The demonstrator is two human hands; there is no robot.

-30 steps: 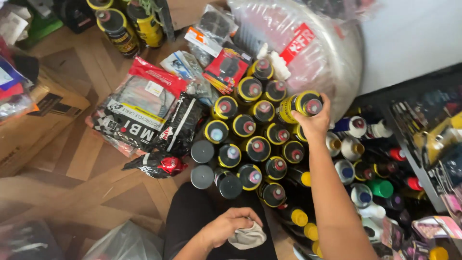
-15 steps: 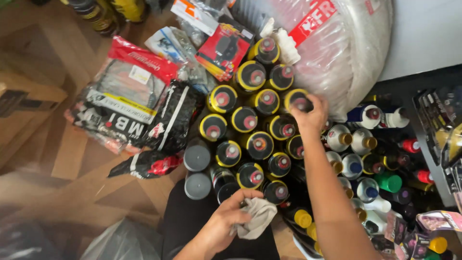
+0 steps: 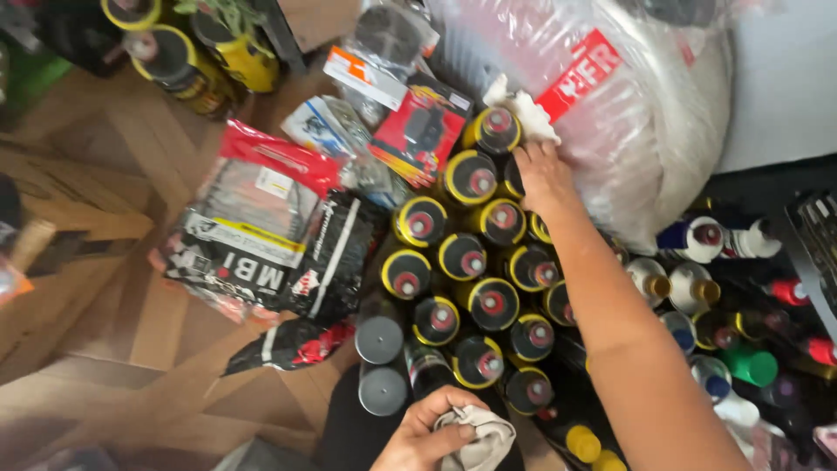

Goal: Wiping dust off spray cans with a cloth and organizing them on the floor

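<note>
Right hand (image 3: 542,174) is stretched out to the far side of the cans (image 3: 475,288), fingers curled down on top of one at the far edge, just beside a white cloth (image 3: 523,109) lying against the plastic-wrapped bundle (image 3: 645,113). Can't tell whether it's actually gripping that can or just resting on it. Left hand (image 3: 427,432) is near me at the bottom, closed around a crumpled grey rag (image 3: 479,436).

All the cans stand upright, long axis straight up, nozzles pointing at the camera, so you only see tops. They're packed in a tight cluster running near to far in the middle of the scene, touching each other.

Compared with half a second back, the right hand has moved farther away and a bit left, off the can at the right edge of the cluster and up to the far row by the cloth. Left hand and rag sit in much the same spot.

Looks: black cans with yellow rims and red nozzle buttons; two on the near left have plain grey caps (image 3: 379,338). Left of them lie black and red packets (image 3: 261,244) on the wood floor (image 3: 113,349). Right of the arm are mixed bottles (image 3: 697,235) with white, green and red caps.
</note>
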